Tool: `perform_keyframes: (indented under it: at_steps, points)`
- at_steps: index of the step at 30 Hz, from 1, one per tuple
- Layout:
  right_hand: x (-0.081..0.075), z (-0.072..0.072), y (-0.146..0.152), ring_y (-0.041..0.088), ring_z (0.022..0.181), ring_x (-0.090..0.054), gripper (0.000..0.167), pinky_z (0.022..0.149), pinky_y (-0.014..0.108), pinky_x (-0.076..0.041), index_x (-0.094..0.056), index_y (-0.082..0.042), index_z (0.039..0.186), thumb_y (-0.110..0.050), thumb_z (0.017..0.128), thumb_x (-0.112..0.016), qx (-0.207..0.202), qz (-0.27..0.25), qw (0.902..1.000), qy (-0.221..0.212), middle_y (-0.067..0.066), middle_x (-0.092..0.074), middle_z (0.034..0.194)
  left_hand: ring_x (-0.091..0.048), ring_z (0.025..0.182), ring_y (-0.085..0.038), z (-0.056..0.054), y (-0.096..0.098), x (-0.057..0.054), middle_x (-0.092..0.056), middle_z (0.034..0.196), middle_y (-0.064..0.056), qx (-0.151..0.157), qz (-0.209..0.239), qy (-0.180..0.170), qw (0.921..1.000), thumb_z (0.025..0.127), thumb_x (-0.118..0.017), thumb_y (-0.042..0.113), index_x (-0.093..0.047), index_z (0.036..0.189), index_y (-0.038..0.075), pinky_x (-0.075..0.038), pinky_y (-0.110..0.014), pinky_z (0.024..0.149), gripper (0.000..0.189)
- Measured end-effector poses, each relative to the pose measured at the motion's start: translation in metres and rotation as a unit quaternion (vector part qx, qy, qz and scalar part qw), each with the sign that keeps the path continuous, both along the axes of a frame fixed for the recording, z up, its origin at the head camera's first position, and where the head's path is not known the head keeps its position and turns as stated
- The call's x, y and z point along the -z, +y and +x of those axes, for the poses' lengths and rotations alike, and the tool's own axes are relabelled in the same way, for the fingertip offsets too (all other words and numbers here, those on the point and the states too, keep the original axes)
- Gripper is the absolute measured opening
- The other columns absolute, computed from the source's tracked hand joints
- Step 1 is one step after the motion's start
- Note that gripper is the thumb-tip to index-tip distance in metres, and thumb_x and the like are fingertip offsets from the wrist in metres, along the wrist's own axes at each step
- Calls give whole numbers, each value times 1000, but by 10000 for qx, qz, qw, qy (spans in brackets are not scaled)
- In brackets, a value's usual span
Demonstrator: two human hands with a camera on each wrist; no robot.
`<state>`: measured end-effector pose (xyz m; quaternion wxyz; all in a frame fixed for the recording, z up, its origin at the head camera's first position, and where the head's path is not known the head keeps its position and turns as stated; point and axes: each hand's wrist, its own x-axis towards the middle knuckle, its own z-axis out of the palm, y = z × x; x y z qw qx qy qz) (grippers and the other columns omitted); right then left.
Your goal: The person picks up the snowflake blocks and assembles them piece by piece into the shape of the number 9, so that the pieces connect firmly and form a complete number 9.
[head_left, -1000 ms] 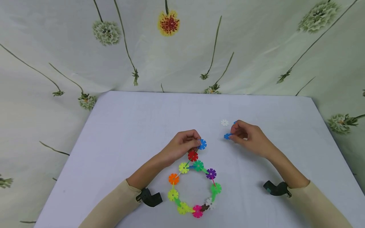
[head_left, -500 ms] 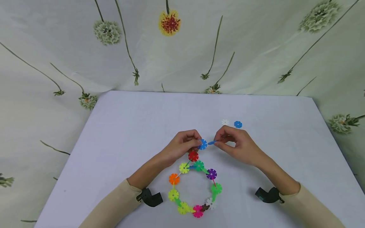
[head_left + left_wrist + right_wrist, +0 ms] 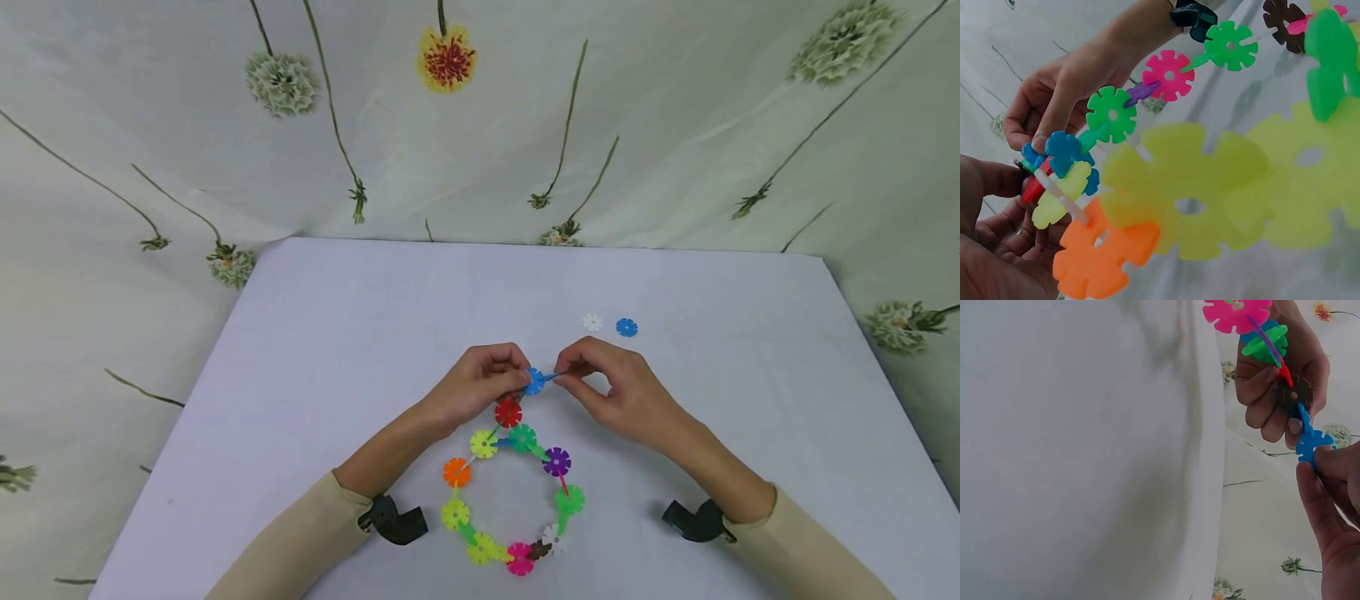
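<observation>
My left hand [image 3: 483,382] pinches the upper end of a chain of notched plastic snowflake discs, at a brown disc [image 3: 1295,395] with a blue disc [image 3: 535,382] joined to it. Between thumb and fingertips my right hand [image 3: 621,390] holds a second blue snowflake disc [image 3: 1314,445]. Its edge meets the chain's blue disc, the two standing crosswise. Below the left hand a red disc [image 3: 507,412] leads down to a closed ring of coloured discs, including an orange disc [image 3: 457,472] and a purple disc [image 3: 557,461]. My fingers partly cover the brown disc in the head view.
Beyond the right hand, a loose white disc [image 3: 592,322] and a loose blue disc [image 3: 627,327] lie on the white-covered table [image 3: 360,300]. A flower-printed cloth [image 3: 480,158] hangs behind the table's far edge. Each wrist wears a black camera.
My right hand has carried its blue disc leftward and down to the chain's blue disc, uncovering the loose blue disc. The left hand has stayed nearly still with the chain end.
</observation>
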<state>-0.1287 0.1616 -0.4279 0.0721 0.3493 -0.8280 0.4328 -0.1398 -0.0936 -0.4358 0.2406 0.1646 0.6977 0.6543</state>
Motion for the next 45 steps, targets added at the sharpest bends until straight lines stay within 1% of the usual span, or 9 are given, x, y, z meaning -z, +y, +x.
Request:
perform_keyframes:
  at_steps: [4, 7, 10, 15, 19, 23, 26, 32, 45]
  points:
    - [1, 2, -4, 10, 90, -77, 27, 84, 31, -66, -69, -11, 109, 1, 89, -84, 57, 208, 9981, 578, -5, -74, 100, -60, 69, -12, -1, -2, -3, -66, 81, -5, 124, -125, 139, 9997, 106, -63, 14, -67, 104, -1, -54, -21, 70, 15]
    - [0, 2, -6, 10, 90, -76, 29, 83, 32, -66, -68, -10, 108, 3, 88, -84, -20, 250, 9969, 747, -4, -74, 99, -59, 69, -13, -1, -4, -4, -65, 81, -4, 236, -161, 244, 9993, 106, -63, 13, -67, 103, -1, -54, -22, 71, 15]
    - [-2, 0, -5, 11, 93, -76, 31, 85, 31, -66, -67, -10, 112, 3, 88, -84, -248, 244, 9981, 508, -3, -74, 103, -58, 70, -13, -1, -6, -5, -63, 79, -3, 254, -204, 246, 9992, 106, -62, 13, -66, 103, 0, -54, -22, 71, 15]
    - [-4, -14, 5, 18, 109, -72, 42, 88, 30, -64, -64, -12, 131, -6, 93, -82, -507, 657, 9965, -109, 3, -73, 121, -59, 72, -14, -1, -9, -2, -61, 79, -2, 60, -324, 181, 9993, 107, -61, 15, -66, 105, 1, -54, -22, 72, 15]
    - [5, -39, 23, 25, 109, -70, 36, 86, 33, -61, -67, -10, 131, -11, 97, -78, 125, 1026, 9928, -601, 7, -73, 124, -60, 75, -15, -1, -12, 2, -62, 80, -3, -8, -362, 115, 9993, 107, -61, 16, -66, 106, 1, -55, -22, 72, 15]
    - [19, -68, 40, 29, 110, -64, 28, 91, 41, -53, -72, -8, 126, -15, 99, -77, 973, 1345, 9798, -1113, 11, -74, 124, -59, 75, -14, -1, -16, 5, -63, 81, -2, -58, -389, 50, 9992, 107, -61, 15, -66, 107, 1, -55, -22, 71, 15]
    - [28, -84, 46, 33, 113, -60, 28, 97, 48, -49, -73, -7, 126, -18, 100, -76, 1291, 1600, 9710, -1219, 14, -73, 125, -59, 75, -14, 0, -17, 6, -63, 81, -1, -62, -392, 6, 9992, 107, -61, 15, -66, 107, 2, -55, -22, 72, 14]
    - [36, -93, 50, 35, 113, -57, 31, 100, 53, -48, -72, -6, 126, -22, 100, -76, 1435, 1907, 9642, -1158, 17, -71, 123, -59, 75, -14, 1, -16, 6, -61, 80, 0, 19, -321, 12, 9995, 107, -61, 15, -65, 107, 2, -55, -22, 72, 13]
    - [28, -100, 44, 33, 112, -55, 23, 98, 45, -44, -65, -4, 116, -13, 97, -76, 1273, 1677, 9670, -1436, 15, -70, 113, -59, 74, -12, 1, -14, 3, -61, 81, 1, -7, -292, 37, 9996, 107, -60, 13, -65, 107, 2, -55, -21, 71, 12]
